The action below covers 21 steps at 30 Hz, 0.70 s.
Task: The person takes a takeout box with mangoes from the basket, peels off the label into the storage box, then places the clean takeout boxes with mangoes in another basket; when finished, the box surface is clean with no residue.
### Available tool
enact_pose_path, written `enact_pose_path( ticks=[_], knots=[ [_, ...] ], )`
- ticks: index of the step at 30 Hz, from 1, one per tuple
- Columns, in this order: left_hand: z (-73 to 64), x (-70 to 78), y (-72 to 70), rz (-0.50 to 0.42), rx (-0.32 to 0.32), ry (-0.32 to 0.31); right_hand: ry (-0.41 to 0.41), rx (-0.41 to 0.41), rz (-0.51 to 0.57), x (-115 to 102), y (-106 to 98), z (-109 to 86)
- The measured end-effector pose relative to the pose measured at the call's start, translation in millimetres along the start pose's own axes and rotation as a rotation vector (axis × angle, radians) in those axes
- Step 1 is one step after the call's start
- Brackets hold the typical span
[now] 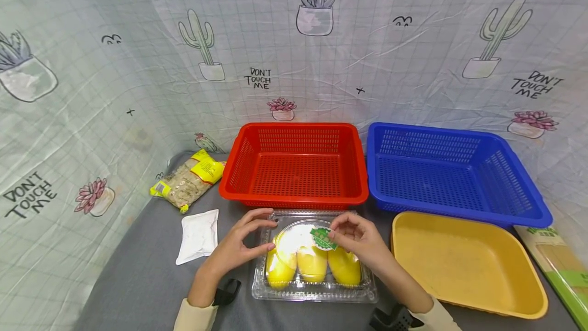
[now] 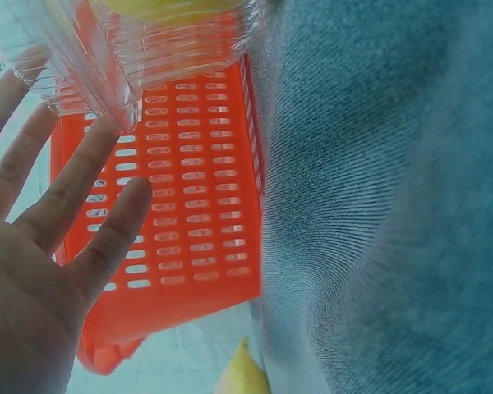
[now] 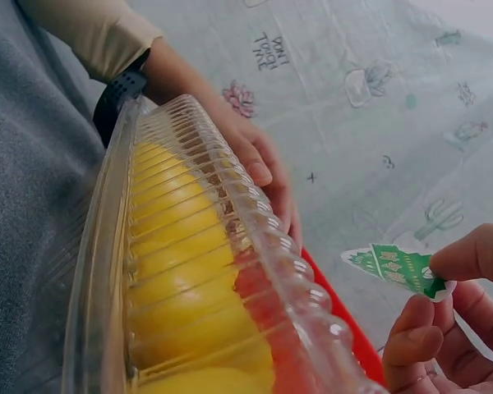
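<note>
A: First entry?

B: One label [image 1: 323, 238], green and white, jagged-edged. Located above the top of a clear plastic container [image 1: 314, 297], slightly right of centre.

A: Held how?

B: Pinched at one end between thumb and fingertips of the right hand [image 1: 360, 239]. Grip narrow; nothing else visible in it.

A: Governing relation?

B: Label to pinch. Long axis running from the right fingertips leftward over the container, slanting down toward its top; free end directed toward the left hand [image 1: 243, 239]. In the right wrist view, free end apparently apart from the plastic. Right hand nearer, as holder; left hand across a gap, at the opposite side of the container.

A: State of the left?

B: Fingers spread, mostly straight; wide space between thumb and the rest; nothing gripped. Fingertips at the container's left side. Firmness of touch: cannot tell.

A: Container's contents?

B: Three yellow fruits [image 1: 312, 265], side by side.

A: Surroundings?

B: Red basket [image 1: 294, 175], just beyond the container. Blue basket [image 1: 422, 178], right of the red. Yellow tray [image 1: 464, 264], right of the container. White packet [image 1: 198, 236], left of the left hand. Yellow-and-clear bag [image 1: 188, 180], beyond the packet.
</note>
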<state>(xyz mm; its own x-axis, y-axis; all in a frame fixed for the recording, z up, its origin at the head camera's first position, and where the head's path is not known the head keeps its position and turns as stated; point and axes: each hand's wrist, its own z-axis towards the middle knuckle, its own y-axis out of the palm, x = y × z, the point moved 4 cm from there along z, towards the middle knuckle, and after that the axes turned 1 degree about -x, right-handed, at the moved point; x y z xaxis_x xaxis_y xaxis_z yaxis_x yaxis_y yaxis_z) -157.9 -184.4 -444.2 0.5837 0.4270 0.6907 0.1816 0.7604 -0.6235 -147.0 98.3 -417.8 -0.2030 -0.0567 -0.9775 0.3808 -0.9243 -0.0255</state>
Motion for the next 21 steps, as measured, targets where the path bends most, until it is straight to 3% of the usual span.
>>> enact_pose_path(
  ticks=[6,14,17,21],
  knots=[
    [0.7,-0.3,0.8,-0.009,0.001,-0.008,0.02,-0.031,0.035,-4,-3,-4.3],
    [5.0,1.8,4.8,-0.007,0.014,0.024,0.041,0.005,0.049,-10,-18,-13.4],
    [3.7,0.5,4.7,-0.011,0.018,0.011,0.027,0.01,0.049,-13,-23,-16.1],
    [0.1,2.1,3.3,-0.008,0.033,-0.002,0.067,0.023,0.04,-16,-28,-21.1]
  ],
)
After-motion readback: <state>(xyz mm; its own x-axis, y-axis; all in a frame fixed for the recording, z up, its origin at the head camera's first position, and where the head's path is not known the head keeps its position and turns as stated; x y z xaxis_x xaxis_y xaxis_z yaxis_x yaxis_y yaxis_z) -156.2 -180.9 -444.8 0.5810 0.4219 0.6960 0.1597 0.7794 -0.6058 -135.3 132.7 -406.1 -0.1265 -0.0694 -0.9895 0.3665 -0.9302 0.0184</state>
